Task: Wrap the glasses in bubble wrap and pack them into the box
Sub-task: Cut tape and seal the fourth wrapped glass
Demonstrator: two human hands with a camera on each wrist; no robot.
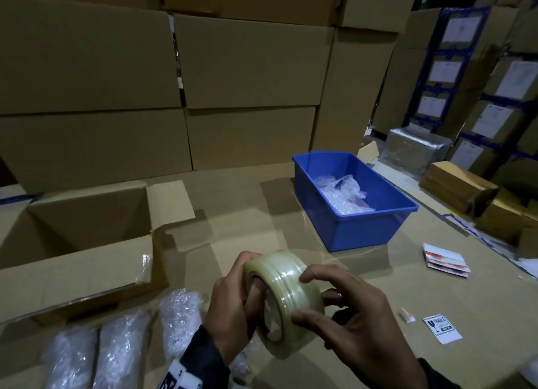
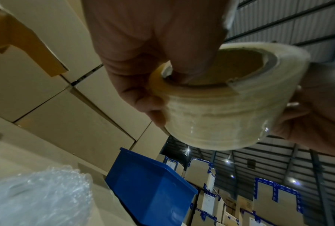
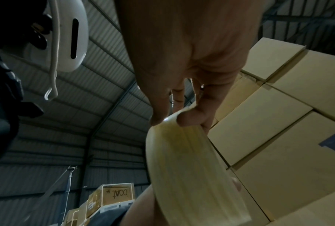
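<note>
A roll of clear packing tape (image 1: pixel 283 298) is held above the cardboard work surface between both hands. My left hand (image 1: pixel 233 310) grips it with fingers hooked into the core (image 2: pixel 182 73). My right hand (image 1: pixel 352 319) curls over the outer face, with fingertips (image 3: pixel 190 119) and thumb on the tape (image 3: pixel 188 168). Three bubble-wrapped glasses (image 1: pixel 122 351) lie side by side at the lower left; one shows as a bubble-wrap bundle (image 2: pixel 37 197) in the left wrist view. The open cardboard box (image 1: pixel 78 237) stands at the left, its inside looking empty.
A blue plastic bin (image 1: pixel 364 228) with loose bubble wrap (image 1: pixel 343 193) inside sits to the right of centre. A fragile label (image 1: pixel 442 327), a small white piece (image 1: pixel 407 315) and a stack of stickers (image 1: pixel 445 259) lie at the right. Stacked cartons (image 1: pixel 174 68) wall the back.
</note>
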